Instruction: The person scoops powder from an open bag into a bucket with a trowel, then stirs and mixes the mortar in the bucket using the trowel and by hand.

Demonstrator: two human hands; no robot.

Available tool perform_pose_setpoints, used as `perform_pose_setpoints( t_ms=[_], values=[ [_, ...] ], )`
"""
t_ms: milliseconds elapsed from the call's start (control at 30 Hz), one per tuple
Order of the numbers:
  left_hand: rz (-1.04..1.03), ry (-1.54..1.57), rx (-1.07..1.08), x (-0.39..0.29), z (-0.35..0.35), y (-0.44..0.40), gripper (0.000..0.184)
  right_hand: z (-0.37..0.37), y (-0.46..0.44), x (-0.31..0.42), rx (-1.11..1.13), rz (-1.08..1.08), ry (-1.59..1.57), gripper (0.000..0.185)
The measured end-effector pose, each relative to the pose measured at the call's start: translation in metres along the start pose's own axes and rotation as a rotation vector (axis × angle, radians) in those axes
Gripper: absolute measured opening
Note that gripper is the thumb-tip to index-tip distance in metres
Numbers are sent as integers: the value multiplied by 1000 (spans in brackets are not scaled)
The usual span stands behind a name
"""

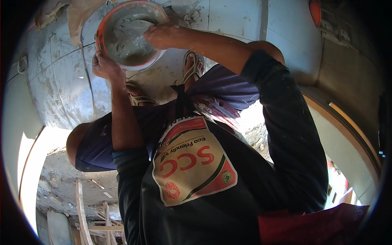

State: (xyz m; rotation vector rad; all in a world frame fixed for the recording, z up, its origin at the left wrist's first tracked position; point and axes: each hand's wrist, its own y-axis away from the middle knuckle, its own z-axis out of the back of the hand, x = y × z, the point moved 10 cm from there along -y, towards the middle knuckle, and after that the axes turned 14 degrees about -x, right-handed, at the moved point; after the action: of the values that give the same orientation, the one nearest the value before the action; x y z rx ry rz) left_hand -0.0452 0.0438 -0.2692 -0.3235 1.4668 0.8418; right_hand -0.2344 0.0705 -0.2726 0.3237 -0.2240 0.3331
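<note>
A round bucket (161,14) with an orange-red rim stands on the floor in front of my feet. Wet grey mortar (126,38) fills much of it, its surface ridged and uneven. My left hand (107,66) is closed at the near left side of the bucket, gripping its rim. Over the right side of the mix, my right hand (159,36) is closed, knuckles up, with grey smears on it. Whatever its fingers hold is hidden by the hand and the mortar.
The pale tiled floor (61,85) is stained and dusty. A sandalled foot (192,67) is close to the bucket. A thin cord (87,77) runs down the left. Wooden strips (81,208) lie at lower left, and a red object (315,12) is at upper right.
</note>
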Motion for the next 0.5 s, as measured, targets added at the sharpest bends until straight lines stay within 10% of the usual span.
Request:
perform_pose_setpoints(
  t_ms=[133,200,300,433,500],
  values=[
    [-6,-234,64,35,14,-33,30,6,6,26,124,-24,-47,32],
    [-556,-747,-81,-1,23,-39,34,25,-4,15,54,-43,13,26],
    [-719,-728,-165,-89,31,34,30,29,-11,7,378,258,435,19],
    [-479,-355,957,-119,1,149,28,-6,-31,-11,98,725,421,13],
    [-285,-442,1117,-117,19,183,33,-38,-55,-13,343,714,675,23]
  ],
)
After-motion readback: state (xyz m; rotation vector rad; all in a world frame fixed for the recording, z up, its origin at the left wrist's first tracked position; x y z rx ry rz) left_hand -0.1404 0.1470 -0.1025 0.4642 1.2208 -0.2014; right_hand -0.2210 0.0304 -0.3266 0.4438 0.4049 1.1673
